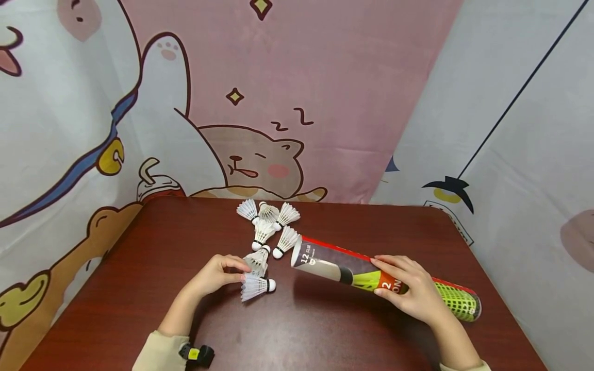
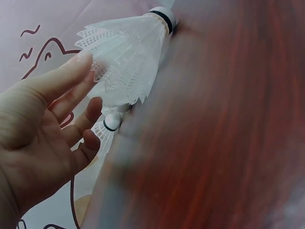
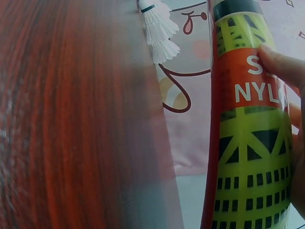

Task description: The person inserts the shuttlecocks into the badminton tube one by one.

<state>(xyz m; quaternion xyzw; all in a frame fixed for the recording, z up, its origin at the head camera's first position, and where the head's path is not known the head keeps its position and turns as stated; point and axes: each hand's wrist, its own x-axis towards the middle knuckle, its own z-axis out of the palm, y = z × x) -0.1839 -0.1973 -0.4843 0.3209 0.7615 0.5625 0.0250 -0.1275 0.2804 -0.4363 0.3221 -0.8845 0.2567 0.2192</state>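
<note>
The left hand (image 1: 218, 275) pinches the skirt of the nearest shuttlecock (image 1: 254, 287) with its fingers, near the middle of the worktop (image 1: 343, 335). The right hand (image 1: 413, 286) has its fingers round the tube (image 1: 325, 259), which points away from the right edge. The skirt looks thin, so squeezing hard could bend it, and a loose pinch could let it slip. It seems to overlap the next shuttlecock (image 1: 258, 259), so a quick tug might drag both. If the right fingers loosened, the round tube could roll.
</note>
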